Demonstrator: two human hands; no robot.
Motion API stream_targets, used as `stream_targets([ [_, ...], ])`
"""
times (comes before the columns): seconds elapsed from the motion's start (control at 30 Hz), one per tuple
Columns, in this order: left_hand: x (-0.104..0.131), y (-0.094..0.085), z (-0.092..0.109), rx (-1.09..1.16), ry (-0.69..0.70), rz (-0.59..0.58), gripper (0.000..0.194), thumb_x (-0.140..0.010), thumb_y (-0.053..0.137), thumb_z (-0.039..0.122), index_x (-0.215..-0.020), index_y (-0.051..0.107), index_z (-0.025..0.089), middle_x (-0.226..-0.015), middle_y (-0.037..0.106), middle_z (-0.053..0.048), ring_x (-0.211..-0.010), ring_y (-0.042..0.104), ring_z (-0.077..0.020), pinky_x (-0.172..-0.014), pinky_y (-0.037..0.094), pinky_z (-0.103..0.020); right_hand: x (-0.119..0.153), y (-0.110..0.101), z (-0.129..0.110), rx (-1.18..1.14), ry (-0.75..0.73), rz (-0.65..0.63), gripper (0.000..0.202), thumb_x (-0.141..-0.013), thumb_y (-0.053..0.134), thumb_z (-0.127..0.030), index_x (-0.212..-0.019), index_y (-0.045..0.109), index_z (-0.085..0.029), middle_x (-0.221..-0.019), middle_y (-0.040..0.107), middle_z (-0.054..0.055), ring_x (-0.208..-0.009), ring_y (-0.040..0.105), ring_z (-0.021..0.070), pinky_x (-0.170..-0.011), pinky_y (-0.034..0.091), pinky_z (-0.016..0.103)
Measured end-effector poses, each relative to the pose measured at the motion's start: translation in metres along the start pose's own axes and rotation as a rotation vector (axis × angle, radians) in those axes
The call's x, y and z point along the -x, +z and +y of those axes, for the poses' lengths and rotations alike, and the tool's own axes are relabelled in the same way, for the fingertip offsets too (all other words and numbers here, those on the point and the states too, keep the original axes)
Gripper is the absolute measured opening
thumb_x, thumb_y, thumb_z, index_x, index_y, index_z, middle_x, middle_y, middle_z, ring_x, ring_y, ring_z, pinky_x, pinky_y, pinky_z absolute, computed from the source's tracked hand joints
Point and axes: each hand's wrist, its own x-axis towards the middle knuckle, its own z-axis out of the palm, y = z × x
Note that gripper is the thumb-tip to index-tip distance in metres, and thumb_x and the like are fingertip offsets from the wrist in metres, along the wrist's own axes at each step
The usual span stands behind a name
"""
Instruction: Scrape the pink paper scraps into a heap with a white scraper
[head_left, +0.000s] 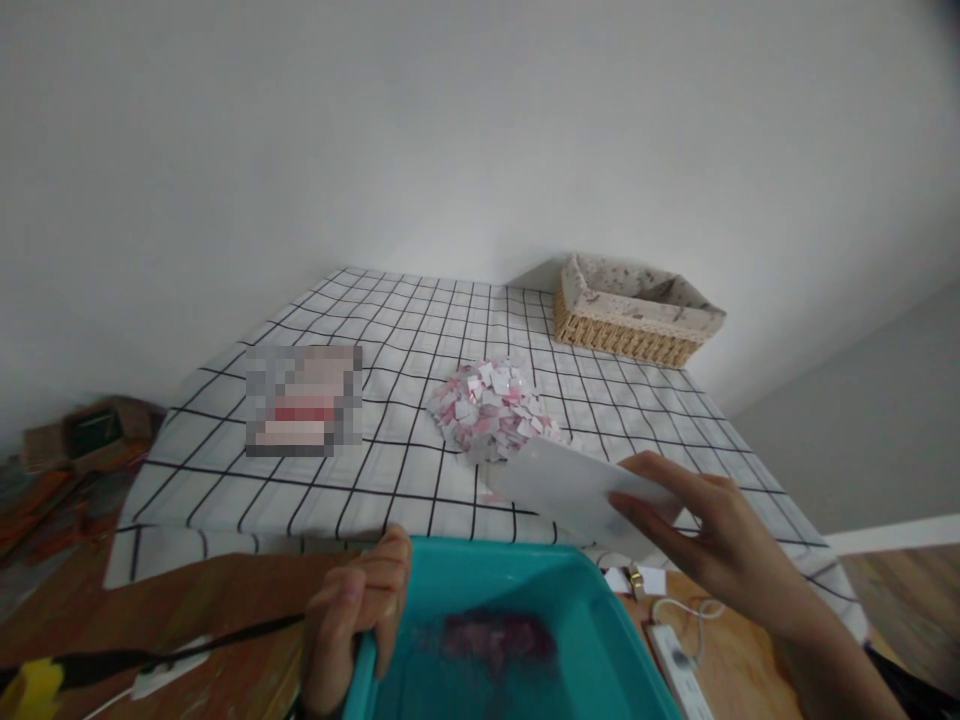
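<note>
My left hand [367, 600] is closed around the left rim of a teal plastic tub [592, 620], held against the table's front edge. A dark reddish patch [499, 640] shows blurred on the tub's floor; I cannot make out what it is. Between the thumb and fingers of my right hand [697, 530] is a thin white card [577, 485], tilted over the near part of the table. Its far end meets the near side of a heap of small pink and white paper scraps [491, 405].
A white tablecloth with black grid lines [390, 410] covers the table. A lined wicker basket [630, 330] stands at the back right. To the left lies a pixelated pinkish item [307, 400]. Below are a power strip [679, 670] on the right and a cardboard box [97, 435] on the left.
</note>
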Motion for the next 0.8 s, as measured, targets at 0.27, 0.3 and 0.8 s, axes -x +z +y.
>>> stream_targets([
  [0.27, -0.001, 0.001, 0.003, 0.001, -0.047, 0.000, 0.067, -0.096, 0.014, 0.033, -0.035, 0.036, 0.017, -0.036, 0.040, 0.002, -0.040, 0.039, -0.0128, -0.065, 0.035, -0.036, -0.003, -0.003, 0.001, 0.010, -0.098, -0.063, 0.011, -0.090, 0.047, -0.026, -0.089, 0.055, -0.020, -0.067, 0.063, 0.000, -0.050, 0.056, 0.0102, -0.047, 0.042, 0.020],
  [0.3, -0.001, 0.001, 0.003, 0.005, -0.052, -0.003, 0.068, -0.096, 0.015, 0.033, -0.034, 0.037, 0.017, -0.036, 0.040, 0.002, -0.041, 0.040, -0.0129, -0.066, 0.036, -0.036, -0.004, -0.004, 0.000, 0.005, -0.124, -0.079, 0.011, -0.090, 0.046, -0.025, -0.089, 0.056, -0.020, -0.069, 0.064, 0.000, -0.052, 0.057, 0.0102, -0.048, 0.042, 0.020],
  [0.8, -0.004, -0.002, 0.011, -0.049, -0.029, -0.009, 0.062, -0.096, 0.013, 0.026, -0.037, 0.033, 0.016, -0.034, 0.041, 0.003, -0.037, 0.040, -0.0111, -0.065, 0.039, -0.034, 0.005, -0.017, 0.016, 0.134, 0.132, 0.253, 0.013, -0.086, 0.052, -0.035, -0.085, 0.054, -0.022, -0.065, 0.062, 0.000, -0.050, 0.058, 0.0130, -0.040, 0.044, 0.021],
])
